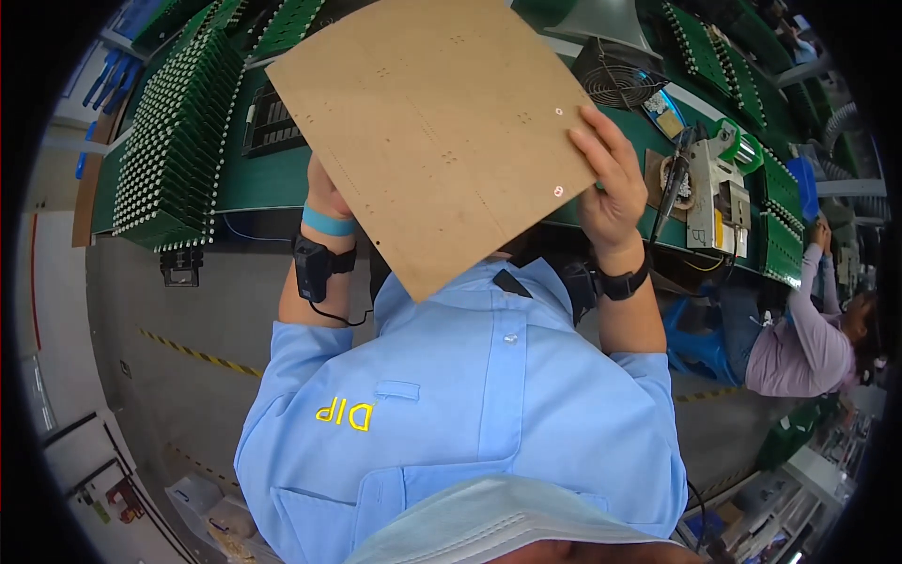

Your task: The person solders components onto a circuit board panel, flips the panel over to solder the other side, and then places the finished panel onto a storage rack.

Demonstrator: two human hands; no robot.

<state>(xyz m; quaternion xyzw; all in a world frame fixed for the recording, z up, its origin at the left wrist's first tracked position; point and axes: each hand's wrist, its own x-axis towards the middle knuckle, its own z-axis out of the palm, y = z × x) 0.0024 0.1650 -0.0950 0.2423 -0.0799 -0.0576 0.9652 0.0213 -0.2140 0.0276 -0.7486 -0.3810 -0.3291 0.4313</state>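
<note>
A large tan bare circuit board (427, 132), dotted with small drilled holes, is held up in front of my chest, tilted so one corner points down toward my shirt. My right hand (613, 177) grips its right edge, fingers lying over the face near two small red-and-white marks. At the left edge my left hand (324, 193) holds the board from behind; most of its fingers are hidden by the board. A blue band circles my left wrist.
Racks of upright green boards with white tips (169, 141) stand on the green bench at left. A black fan (615, 75), a soldering iron (669, 193) and a white machine with a green reel (719, 188) are at right. Farther right sits a co-worker (803, 338).
</note>
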